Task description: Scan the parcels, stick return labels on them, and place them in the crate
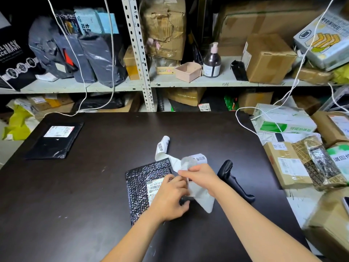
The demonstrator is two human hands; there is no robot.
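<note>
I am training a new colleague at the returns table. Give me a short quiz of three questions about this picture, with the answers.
1. True or false: the scanner lies on the table, and no hand holds it.
2. What do the left hand and the right hand hold together? A. the label strip B. a roll of tape C. a pair of scissors
3. Fill in: the flat black parcel lies on the far ___ side of the table.

Key: 1 true; 2 A; 3 left.
</note>
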